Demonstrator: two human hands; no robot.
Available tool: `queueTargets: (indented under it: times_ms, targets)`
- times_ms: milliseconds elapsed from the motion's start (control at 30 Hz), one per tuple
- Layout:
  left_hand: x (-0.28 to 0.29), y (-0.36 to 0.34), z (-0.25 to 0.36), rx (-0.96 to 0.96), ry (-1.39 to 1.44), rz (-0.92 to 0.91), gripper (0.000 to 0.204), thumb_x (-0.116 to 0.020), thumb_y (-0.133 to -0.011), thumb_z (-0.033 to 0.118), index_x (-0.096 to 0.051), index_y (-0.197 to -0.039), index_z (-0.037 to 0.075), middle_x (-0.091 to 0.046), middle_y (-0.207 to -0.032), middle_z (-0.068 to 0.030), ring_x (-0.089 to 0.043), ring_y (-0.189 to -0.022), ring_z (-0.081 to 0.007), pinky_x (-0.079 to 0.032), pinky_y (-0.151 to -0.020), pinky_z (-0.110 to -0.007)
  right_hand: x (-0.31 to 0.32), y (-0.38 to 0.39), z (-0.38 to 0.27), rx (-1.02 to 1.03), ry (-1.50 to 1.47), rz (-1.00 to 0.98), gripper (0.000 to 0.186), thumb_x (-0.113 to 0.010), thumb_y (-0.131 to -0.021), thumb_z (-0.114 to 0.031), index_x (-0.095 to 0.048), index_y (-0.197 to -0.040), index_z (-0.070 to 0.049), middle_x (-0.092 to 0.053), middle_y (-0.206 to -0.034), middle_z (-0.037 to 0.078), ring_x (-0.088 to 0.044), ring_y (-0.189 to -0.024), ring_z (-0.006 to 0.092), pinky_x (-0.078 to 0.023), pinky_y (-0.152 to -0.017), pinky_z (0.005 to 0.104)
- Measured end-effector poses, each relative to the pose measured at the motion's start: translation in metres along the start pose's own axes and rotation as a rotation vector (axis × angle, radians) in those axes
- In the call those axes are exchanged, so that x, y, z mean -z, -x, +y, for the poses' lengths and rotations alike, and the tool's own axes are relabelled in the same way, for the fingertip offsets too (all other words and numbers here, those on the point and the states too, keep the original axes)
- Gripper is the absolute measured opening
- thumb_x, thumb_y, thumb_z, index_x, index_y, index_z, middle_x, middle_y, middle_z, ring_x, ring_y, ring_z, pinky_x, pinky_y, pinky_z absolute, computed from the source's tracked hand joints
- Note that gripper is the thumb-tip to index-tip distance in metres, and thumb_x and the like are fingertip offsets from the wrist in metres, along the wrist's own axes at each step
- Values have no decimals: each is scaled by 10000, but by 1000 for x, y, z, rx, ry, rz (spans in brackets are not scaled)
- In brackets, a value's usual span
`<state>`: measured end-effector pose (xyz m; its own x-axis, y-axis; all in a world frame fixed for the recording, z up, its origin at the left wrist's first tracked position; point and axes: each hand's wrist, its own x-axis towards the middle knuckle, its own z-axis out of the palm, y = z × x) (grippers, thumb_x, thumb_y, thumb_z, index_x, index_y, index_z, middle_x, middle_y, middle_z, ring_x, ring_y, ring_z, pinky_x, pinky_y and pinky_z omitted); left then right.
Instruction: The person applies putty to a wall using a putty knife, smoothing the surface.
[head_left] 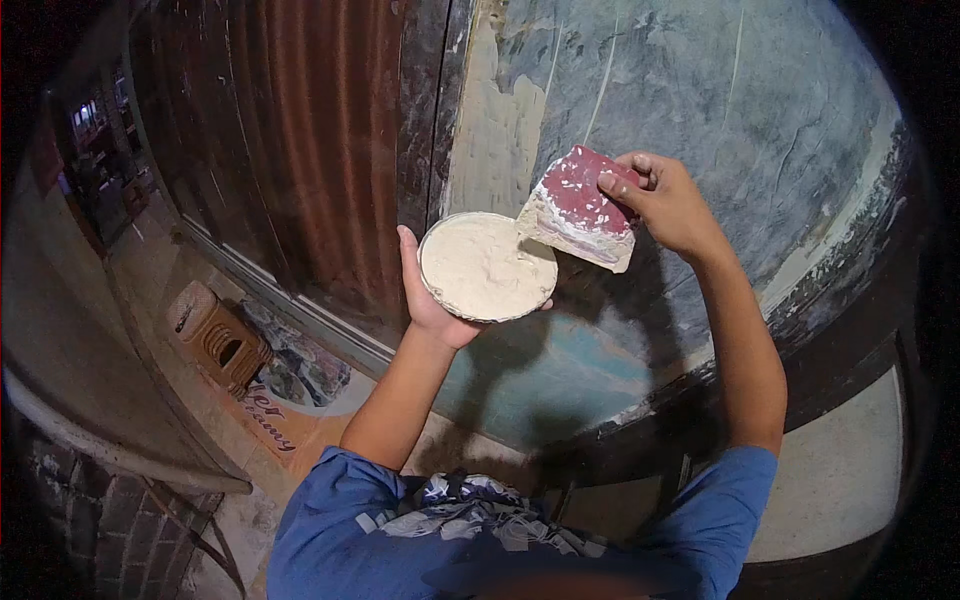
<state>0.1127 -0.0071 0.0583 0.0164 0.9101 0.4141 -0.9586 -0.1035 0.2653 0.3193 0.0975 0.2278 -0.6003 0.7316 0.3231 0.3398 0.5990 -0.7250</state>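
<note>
My left hand holds a round container from below and its left side, with the thumb up along the rim. Cream-coloured putty fills it nearly to the top. In my right hand is a flat red putty spreader, pinched by its right side between thumb and fingers. Thick putty coats the spreader's lower edge, and white flecks dot its face. Its lower left corner meets the putty near the container's upper right rim. Most of the left fingers are hidden under the container.
A grey-blue wall stands ahead, with a smeared putty strip beside a dark post. Reddish-brown corrugated metal rises on the left. A brown plastic stool sits on a printed sheet at lower left. A pale panel lies at lower right.
</note>
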Motion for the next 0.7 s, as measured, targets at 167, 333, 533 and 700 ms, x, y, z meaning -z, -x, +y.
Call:
queueTargets:
  times_ms: [167,333,533,700]
  targets:
    - [4,-9,5,-57,-6,2,1031,-305,-874,853,-363,-1507,41,-364,-1542,-263,-412,-1333,-561,-313,-970,-859,-4,-10,-5,228,160,71,251,-722,-932,-213,-695,-1020,21,-720,-847,78,-630,-744,119,-509,-695,306]
    - [6,-25,21,-109,-35,35,995,-304,-882,845,-403,-1482,57,-389,-1520,-268,-426,-1318,-562,-320,-954,-867,-16,-24,-25,453,389,250,223,-710,-914,-208,-691,-1014,-9,-723,-858,153,-673,-732,253,-511,-696,353]
    - [6,-40,43,-102,-10,37,958,-310,-893,833,-458,-1446,65,-438,-1492,-252,-449,-1304,-548,-329,-940,-868,-8,-84,-39,620,739,486,266,-672,-933,-354,-697,-1075,-130,-743,-934,112,-684,-875,330,-413,-867,461]
    - [19,-37,59,-87,-24,21,991,-308,-874,856,-447,-1442,57,-455,-1466,-258,-475,-1280,-538,-357,-934,-852,-10,-113,-52,561,755,522,281,-642,-952,-377,-703,-1085,-137,-749,-943,99,-690,-883,327,-414,-835,464]
